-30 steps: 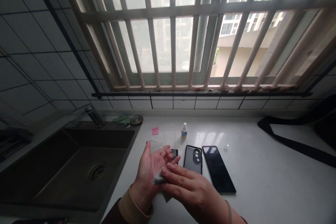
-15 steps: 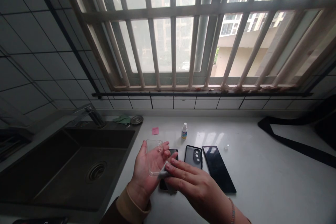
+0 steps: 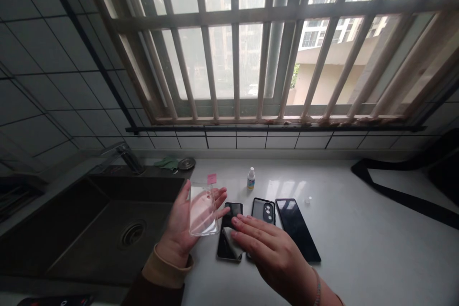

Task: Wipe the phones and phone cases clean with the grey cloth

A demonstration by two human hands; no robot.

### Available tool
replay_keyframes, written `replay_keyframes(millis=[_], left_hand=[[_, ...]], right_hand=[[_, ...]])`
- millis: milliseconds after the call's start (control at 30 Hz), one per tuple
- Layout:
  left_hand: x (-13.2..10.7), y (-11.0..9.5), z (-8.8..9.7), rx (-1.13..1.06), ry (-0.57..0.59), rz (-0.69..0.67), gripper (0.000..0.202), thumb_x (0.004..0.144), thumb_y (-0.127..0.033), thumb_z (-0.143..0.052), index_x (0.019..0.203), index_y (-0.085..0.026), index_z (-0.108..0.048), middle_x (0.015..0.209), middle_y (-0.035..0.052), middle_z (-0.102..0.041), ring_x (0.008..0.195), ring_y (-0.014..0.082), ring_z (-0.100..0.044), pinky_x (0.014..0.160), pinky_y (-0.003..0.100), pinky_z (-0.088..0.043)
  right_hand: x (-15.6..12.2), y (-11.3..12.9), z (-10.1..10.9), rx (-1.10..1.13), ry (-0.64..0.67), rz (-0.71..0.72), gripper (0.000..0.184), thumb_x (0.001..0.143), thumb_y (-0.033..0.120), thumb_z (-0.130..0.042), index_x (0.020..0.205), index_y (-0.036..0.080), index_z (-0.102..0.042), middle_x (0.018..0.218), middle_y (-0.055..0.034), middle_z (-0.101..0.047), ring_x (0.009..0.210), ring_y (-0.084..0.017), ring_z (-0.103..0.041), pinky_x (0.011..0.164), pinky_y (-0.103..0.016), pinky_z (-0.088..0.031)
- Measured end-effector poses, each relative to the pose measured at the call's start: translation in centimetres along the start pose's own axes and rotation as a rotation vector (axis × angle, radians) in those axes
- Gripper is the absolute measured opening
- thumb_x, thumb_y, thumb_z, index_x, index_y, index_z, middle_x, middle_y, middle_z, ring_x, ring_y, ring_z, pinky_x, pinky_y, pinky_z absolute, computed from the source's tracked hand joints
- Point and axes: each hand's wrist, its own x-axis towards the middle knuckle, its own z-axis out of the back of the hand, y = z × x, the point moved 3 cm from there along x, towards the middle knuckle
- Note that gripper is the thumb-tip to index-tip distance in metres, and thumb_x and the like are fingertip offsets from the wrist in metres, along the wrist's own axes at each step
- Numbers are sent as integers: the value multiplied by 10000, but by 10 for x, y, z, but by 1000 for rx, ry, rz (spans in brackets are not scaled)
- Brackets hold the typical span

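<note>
My left hand holds a clear phone case up over the edge between sink and counter, thumb and fingers gripping its sides. My right hand reaches left with fingers stretched together, keeping a small grey-white cloth under its fingertips. The cloth rests on a black phone lying on the white counter. To the phone's right lie a black case with a camera cut-out and a second dark phone.
A small white dropper bottle, its loose cap and a pink note sit further back. A dark sink with faucet is left. A black strap crosses the counter right. A barred window stands behind.
My left hand lifted the clear case away to the left and up. My right hand with the cloth came off the case and down onto the black phone.
</note>
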Motion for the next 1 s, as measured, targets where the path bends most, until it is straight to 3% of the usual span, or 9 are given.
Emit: replay_keyframes(millis=[67, 167, 300, 400, 600, 800, 1000], left_hand=[[-2, -5, 1, 125, -16, 1, 506, 1075, -448, -514, 1327, -21, -618, 1342, 300, -707, 1169, 357, -756, 988, 538, -628], [-4, -11, 4, 363, -94, -62, 294, 1059, -283, -550, 1253, -79, -633, 1262, 272, -756, 1094, 317, -792, 917, 435, -654], [-5, -17, 13, 696, -201, -113, 180, 1051, -288, -582, 1162, -146, -590, 1014, 198, -811, 772, 223, -803, 660, 278, -623], [-1, -21, 22, 883, -269, -123, 139, 1065, -294, -520, 1142, -181, -541, 880, 110, -791, 643, 164, -742, 550, 209, -539], [18, -26, 47, 1204, -454, -170, 138, 1026, -211, -437, 1133, -193, -522, 770, 3, -674, 555, 150, -683, 470, 204, -460], [33, -30, 67, 1326, -525, -198, 133, 963, -248, -536, 1082, -195, -558, 737, 2, -651, 529, 186, -677, 401, 215, -359], [42, -28, 75, 1458, -589, -189, 176, 981, -285, -512, 1127, -208, -571, 777, 28, -706, 586, 241, -732, 430, 252, -419]], right_hand=[[1, 2, 2, 8, -18, -11, 421, 1011, -35, -532, 1385, 99, -673, 1392, -140, -747, 1390, -233, -657, 1203, -406, -559], [1, 3, 4, 47, -59, -27, 434, 998, -43, -548, 1394, 93, -663, 1376, -154, -753, 1363, -239, -678, 1174, -412, -588], [1, 3, 5, 79, -106, -64, 431, 999, -36, -573, 1396, 107, -661, 1330, -154, -773, 1316, -235, -709, 1134, -394, -617], [1, 3, 4, 96, -111, -65, 431, 1003, -34, -567, 1399, 112, -655, 1303, -149, -784, 1288, -227, -724, 1116, -386, -626], [3, 3, 4, 99, -108, -69, 398, 1011, -21, -565, 1375, 107, -660, 1282, -152, -789, 1260, -215, -735, 1105, -369, -629], [3, 5, 5, 117, -100, -62, 396, 1011, -14, -564, 1374, 113, -658, 1260, -149, -796, 1237, -213, -745, 1085, -366, -637], [4, 6, 4, 121, -103, -58, 387, 1010, -9, -564, 1363, 114, -661, 1239, -150, -803, 1204, -211, -760, 1065, -364, -644]])
